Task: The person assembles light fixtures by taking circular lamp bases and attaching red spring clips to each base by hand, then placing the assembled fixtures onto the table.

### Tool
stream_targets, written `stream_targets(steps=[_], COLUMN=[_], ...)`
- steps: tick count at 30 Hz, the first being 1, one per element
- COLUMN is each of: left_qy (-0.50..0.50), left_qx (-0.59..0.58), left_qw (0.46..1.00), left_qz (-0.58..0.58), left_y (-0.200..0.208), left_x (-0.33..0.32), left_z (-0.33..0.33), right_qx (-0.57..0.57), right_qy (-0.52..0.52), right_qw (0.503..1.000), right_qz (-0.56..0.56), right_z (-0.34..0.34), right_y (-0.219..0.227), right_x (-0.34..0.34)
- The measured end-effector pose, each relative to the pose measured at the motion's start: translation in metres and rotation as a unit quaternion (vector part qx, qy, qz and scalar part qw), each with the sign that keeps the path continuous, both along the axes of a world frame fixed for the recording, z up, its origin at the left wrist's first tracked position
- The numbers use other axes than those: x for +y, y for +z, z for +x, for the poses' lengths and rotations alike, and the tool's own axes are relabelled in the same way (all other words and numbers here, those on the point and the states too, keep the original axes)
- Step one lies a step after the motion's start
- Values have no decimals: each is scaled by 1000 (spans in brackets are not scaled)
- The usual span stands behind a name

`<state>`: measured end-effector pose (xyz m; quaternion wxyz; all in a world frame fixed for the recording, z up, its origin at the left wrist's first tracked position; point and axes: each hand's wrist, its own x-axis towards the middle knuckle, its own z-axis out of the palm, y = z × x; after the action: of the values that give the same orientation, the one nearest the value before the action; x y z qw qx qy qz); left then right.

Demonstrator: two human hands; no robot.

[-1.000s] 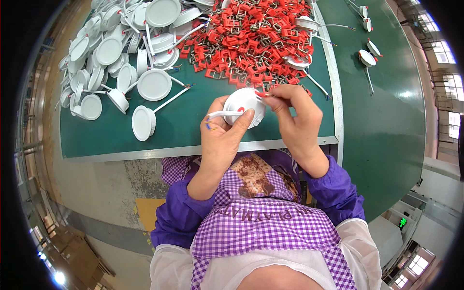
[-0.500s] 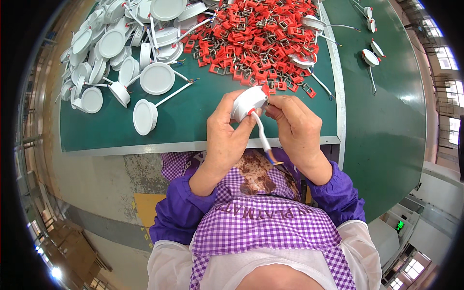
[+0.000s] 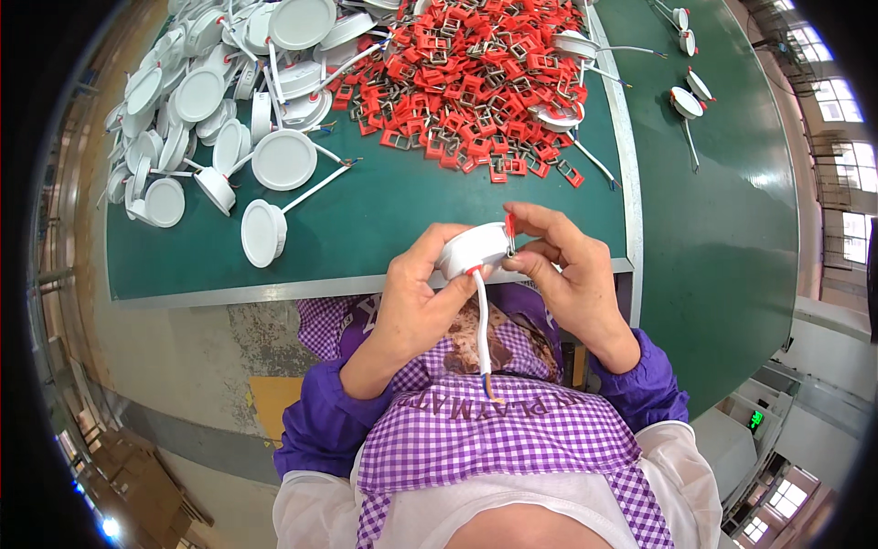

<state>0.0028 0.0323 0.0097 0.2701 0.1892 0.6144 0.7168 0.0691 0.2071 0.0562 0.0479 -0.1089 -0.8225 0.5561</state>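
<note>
My left hand (image 3: 410, 297) grips a round white downlight (image 3: 471, 252) by its rim, just in front of the table's near edge. From its side a white cable (image 3: 482, 320) hangs down, with bare coloured wire ends over my apron. At the downlight's right side is a red spring clip (image 3: 510, 224) with a metal wire part. The thumb and forefinger of my right hand (image 3: 578, 288) close around this clip, which touches the downlight's edge. Whether the clip is fully seated cannot be made out.
A heap of red spring clips (image 3: 466, 82) lies on the green table (image 3: 366, 220). To its left are many piled white downlights (image 3: 199, 93) with cables. Several more downlights (image 3: 686, 102) lie on the green surface at right. A metal strip (image 3: 631, 183) separates the two surfaces.
Both hands and the downlight have come nearer to my body. The cable has swung to hang straighter down. The red clip now stands more upright, and my right fingers have shifted on it.
</note>
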Motion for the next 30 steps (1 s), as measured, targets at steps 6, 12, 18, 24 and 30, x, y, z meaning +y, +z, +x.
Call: stream_targets(steps=[6,12,18,24,30], left_qy=[-26,18,53,43,6], left_qx=[-72,87,-16,-195,-33], left_qw=[997,987,997,977,994], left_qz=[-14,-137,-61,71,-103], left_y=[0,12,20,5,8], left_x=[2,6,-12,-15,-15], left_z=[10,-6,-24,-21,-26], right_qx=[-106,-71,-28,-50,-11], right_qy=[35,-86,-49,-8,-2], right_qw=[976,969,905,937,882], right_qz=[-184,220,422,345,471], right_z=[3,-15,-27,-16,-16], right_y=[-8,-25,-47,-36,-46], right_x=[23,76,86,80,73])
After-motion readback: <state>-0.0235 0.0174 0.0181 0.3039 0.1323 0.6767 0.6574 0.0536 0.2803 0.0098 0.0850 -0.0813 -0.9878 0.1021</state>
